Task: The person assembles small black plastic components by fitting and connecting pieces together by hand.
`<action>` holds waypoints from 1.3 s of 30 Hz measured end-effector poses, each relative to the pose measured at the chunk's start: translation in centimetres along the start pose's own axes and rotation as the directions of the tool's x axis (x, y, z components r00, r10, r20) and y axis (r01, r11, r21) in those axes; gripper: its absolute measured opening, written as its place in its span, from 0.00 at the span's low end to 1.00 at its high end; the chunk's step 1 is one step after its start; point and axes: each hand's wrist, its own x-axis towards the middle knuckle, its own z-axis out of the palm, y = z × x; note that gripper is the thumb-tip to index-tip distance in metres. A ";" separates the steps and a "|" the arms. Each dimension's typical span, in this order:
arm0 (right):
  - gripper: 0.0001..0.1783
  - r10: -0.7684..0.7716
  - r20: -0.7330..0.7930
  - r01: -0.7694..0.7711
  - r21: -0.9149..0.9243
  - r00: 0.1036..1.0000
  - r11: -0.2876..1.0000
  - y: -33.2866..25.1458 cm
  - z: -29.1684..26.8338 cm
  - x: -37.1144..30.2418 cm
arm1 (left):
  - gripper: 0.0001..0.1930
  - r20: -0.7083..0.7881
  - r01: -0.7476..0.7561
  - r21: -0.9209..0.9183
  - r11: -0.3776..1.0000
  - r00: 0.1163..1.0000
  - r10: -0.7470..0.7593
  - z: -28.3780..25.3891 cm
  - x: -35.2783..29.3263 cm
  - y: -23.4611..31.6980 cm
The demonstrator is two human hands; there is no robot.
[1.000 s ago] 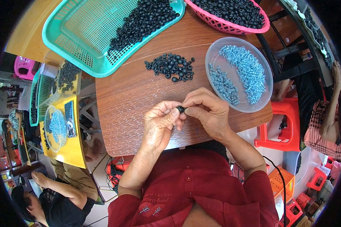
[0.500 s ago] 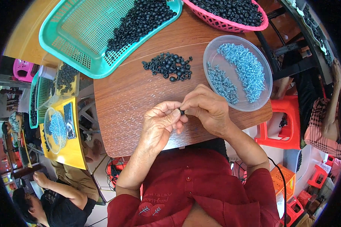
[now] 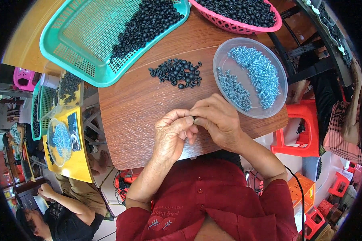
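My left hand [image 3: 171, 134] and my right hand [image 3: 218, 122] meet above the near part of the brown table, fingertips touching. Between their pinched thumbs and forefingers is a small black round piece [image 3: 194, 117], mostly covered by the fingers. Both hands are closed on it. Just beyond them lies a loose pile of black round pieces [image 3: 177, 73], some showing holes. A clear round plastic dish [image 3: 250, 77] stands to the right of my right hand, with two heaps of tiny shiny blue-silver pieces [image 3: 265, 76] in it; their kind is too small to tell.
A green mesh basket [image 3: 82, 44] with black pieces stands at the far left of the wooden table [image 3: 128, 116]. A pink basket [image 3: 237, 27] of black pieces is at the far right. Beside a yellow table [image 3: 78, 160] sits another person [image 3: 68, 209]. A red stool [image 3: 295, 136] stands right.
Both hands stay together on the black piece, which is now more covered by the fingers. The view has shifted slightly; the baskets and dish look unmoved on the table.
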 end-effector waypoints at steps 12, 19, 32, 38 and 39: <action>0.17 -0.028 -0.021 0.025 -0.111 0.999 0.994 -0.6 0.8 0.4 | 0.08 -0.011 -0.120 0.042 0.992 0.993 0.121 0.4 -0.2 -0.1; 0.19 -0.069 0.000 0.068 -0.105 0.998 0.992 -0.1 1.1 -0.1 | 0.10 0.127 -0.162 0.147 0.976 0.981 0.144 0.2 -0.9 0.2; 0.17 -0.260 0.040 0.263 -0.178 0.965 0.948 0.3 1.0 -0.5 | 0.10 0.005 -0.203 0.187 0.961 0.979 0.206 1.0 -1.0 -1.2; 0.18 -0.267 -0.003 0.264 -0.139 0.964 0.954 1.3 0.0 0.5 | 0.09 0.102 -0.251 0.325 0.912 0.968 0.231 0.8 0.0 -0.4; 0.18 -0.268 0.011 0.265 -0.193 0.963 0.945 1.4 -0.6 1.0 | 0.08 0.093 -0.312 0.502 0.807 0.947 0.308 0.2 0.6 0.1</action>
